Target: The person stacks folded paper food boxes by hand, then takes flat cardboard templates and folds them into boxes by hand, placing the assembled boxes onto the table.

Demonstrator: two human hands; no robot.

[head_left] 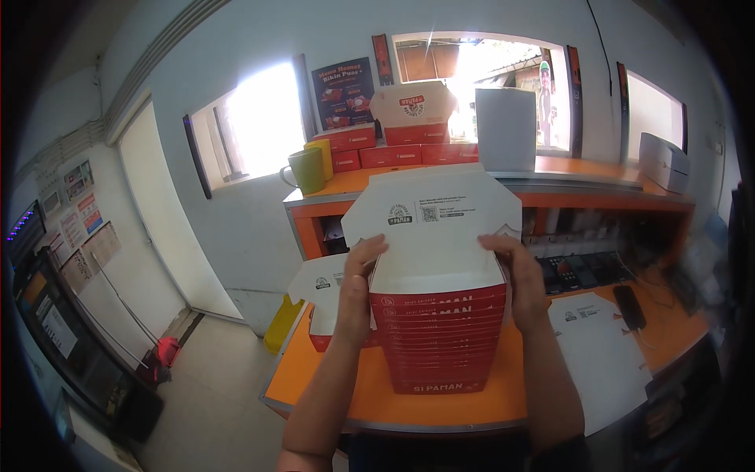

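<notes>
In front of me rises a tall stack of nested red cardboard food boxes [439,346] on the orange counter. The topmost box [436,271] has its white lid raised, with printing and a QR code on the inside. My left hand [363,267] presses on the left side of this box, fingertips at its upper edge. On the opposite side my right hand [515,271] has its fingers bent over the edge, so the box sits between both hands. Left of the stack, partly behind my left forearm, is another open box [321,295].
The orange counter [287,377] ends in a metal edge. Flat unfolded box sheets [598,358] and a black phone [628,307] lie at right. On the shelf behind stand a green mug [308,171], closed red boxes [391,156] and a white panel [505,130].
</notes>
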